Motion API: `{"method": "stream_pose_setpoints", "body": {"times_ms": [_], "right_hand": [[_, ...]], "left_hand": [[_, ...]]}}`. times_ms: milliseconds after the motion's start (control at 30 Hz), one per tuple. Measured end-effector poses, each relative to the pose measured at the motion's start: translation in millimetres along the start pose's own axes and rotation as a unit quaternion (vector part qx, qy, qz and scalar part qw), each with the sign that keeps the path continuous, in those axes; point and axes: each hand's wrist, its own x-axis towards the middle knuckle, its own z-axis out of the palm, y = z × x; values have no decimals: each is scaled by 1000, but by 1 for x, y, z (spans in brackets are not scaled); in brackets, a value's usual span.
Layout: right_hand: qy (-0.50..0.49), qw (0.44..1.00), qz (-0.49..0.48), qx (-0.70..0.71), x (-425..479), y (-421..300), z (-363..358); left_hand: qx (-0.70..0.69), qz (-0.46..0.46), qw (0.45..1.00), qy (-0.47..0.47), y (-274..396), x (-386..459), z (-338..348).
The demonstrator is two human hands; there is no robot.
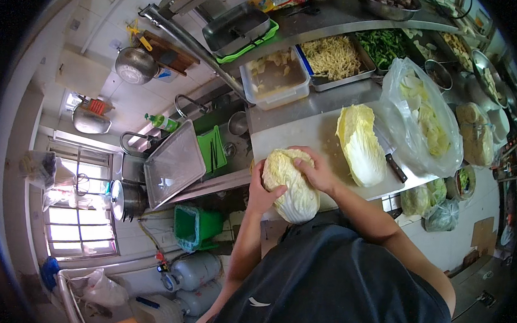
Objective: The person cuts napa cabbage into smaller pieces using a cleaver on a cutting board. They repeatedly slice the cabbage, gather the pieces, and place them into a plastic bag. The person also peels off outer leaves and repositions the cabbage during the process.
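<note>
Both my hands hold a head of napa cabbage [292, 189] over the near left end of a white cutting board [298, 135]. My left hand [264, 188] grips its left side, thumb across the leaves. From the upper right, my right hand [316, 170] curls over it with the thumb pressed on top. To the right on the board lies another piece of napa cabbage [363, 146], its white stem end towards me. Beside that piece rests a kitchen knife [396, 168] with a dark handle, its blade partly hidden by the cabbage and a plastic bag.
The clear plastic bag [424, 121] holds cut cabbage leaves. Behind the board stand a plastic tub [276, 99] with pieces in liquid, a metal tray [344, 83] of pale shreds and chopped greens [380, 47]. Leftward are a sink with a green basket [211, 150] and a tilted metal tray [175, 164].
</note>
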Motion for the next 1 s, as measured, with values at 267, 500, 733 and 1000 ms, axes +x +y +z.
{"method": "stream_pose_setpoints", "body": {"times_ms": [267,500,733,1000], "right_hand": [[-68,969,-143,-188,-18,-32,-16],[-188,980,-47,46,-40,-8,-18],[-181,982,-47,-34,-45,-31,-4],[-121,975,-177,-52,-59,-10,3]], "left_hand": [[42,59,997,-7,-13,-13,-7],[76,123,990,9,-8,-27,3],[190,241,951,43,-4,-46,6],[148,281,948,15,-17,-60,0]]}}
